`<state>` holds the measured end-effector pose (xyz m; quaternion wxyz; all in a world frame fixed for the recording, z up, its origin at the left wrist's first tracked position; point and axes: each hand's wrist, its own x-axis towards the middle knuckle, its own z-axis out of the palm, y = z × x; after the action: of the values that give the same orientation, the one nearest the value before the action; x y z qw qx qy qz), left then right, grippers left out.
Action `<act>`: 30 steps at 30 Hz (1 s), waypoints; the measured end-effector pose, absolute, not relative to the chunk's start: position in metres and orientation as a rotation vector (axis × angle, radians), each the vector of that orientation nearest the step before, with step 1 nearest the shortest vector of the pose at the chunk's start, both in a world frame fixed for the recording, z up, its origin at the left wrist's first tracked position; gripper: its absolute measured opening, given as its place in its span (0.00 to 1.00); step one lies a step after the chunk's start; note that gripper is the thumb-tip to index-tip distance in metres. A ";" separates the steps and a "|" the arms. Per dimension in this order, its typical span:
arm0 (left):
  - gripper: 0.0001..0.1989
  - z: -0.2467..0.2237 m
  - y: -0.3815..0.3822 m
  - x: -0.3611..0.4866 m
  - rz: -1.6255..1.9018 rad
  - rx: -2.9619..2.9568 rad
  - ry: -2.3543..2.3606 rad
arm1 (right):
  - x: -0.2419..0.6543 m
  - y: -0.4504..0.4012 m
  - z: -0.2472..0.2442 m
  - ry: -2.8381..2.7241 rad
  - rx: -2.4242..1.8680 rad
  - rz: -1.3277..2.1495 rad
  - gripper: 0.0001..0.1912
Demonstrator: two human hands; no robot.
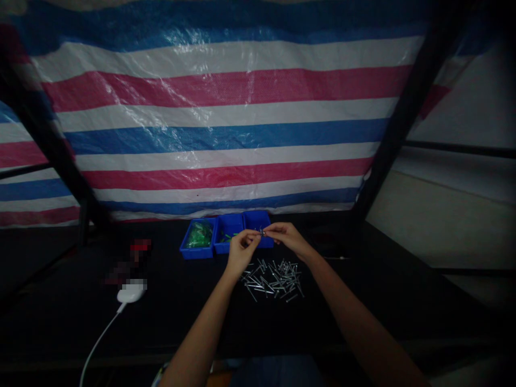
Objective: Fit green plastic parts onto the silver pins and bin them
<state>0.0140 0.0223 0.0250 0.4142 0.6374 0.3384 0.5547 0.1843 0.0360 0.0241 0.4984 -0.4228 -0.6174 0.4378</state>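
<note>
My left hand [242, 250] and my right hand [292, 239] meet fingertip to fingertip in front of the blue bins. Both are closed in a pinch around a small shiny metal piece [262, 233], too small to make out its kind. Below them, a loose pile of long thin silver screws or bolts [278, 279] lies on the black table. The right blue bin [258, 216] is partly hidden behind my fingers. Beside it, the middle blue bin [229, 221] holds a few green pieces. A clear bag of green pieces [199, 235] fills much of the left blue bin [197, 253].
A white device [131, 292] with a white cable [97, 344] rests on the left of the black table [181, 312]. Behind it lies a blurred red object [140, 246]. A striped plastic sheet [234, 129] hangs at the back between dark frame posts [397, 123].
</note>
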 end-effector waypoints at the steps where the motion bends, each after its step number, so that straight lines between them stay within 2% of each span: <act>1: 0.12 0.024 0.022 0.014 1.402 1.619 0.849 | 0.183 0.036 0.024 -1.496 -1.023 1.065 0.15; 18: 0.13 0.022 0.023 0.013 1.401 1.667 0.894 | 0.186 0.033 0.029 -1.379 -0.998 1.073 0.14; 25: 0.13 0.018 0.023 0.013 1.349 1.863 1.058 | 0.192 0.042 0.025 -1.321 -1.021 0.761 0.15; 30: 0.12 0.018 0.020 0.013 1.255 1.969 1.079 | 0.197 0.048 0.018 -1.454 -1.152 0.426 0.11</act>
<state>0.0132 0.0200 0.0179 0.2808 0.7345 0.4028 0.4684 0.1967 0.0483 0.0179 0.5802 -0.4931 -0.6221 0.1822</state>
